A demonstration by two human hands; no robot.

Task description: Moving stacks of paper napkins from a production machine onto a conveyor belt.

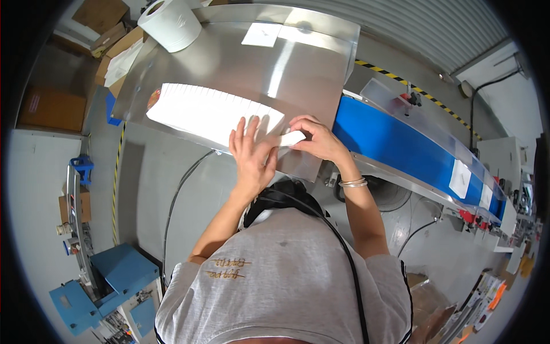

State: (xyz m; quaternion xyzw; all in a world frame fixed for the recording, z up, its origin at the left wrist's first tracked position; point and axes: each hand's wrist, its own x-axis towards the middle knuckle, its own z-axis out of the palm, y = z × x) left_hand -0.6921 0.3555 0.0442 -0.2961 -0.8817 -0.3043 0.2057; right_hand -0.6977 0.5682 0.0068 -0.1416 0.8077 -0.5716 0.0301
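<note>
A long row of overlapping flat white pieces point(200, 112) lies along the near edge of the steel table; whether they are cards, packets or folded paper I cannot tell. Fingers stretched out, my left hand point(251, 157) rests at the row's right end. Just right of it, my right hand point(321, 140) pinches a small flat white piece point(293, 138) between thumb and fingers. The inner end of that piece comes close to my left thumb. At the row's far left end a small reddish object point(153, 98) shows partly.
On the steel table point(229, 63) stand a large white paper roll point(170, 26) and a white sheet point(261, 34). A blue conveyor belt point(395, 135) with clear side guards runs off to the right. Cardboard boxes point(123, 60) sit at the left. A black cable point(177, 195) hangs near the table.
</note>
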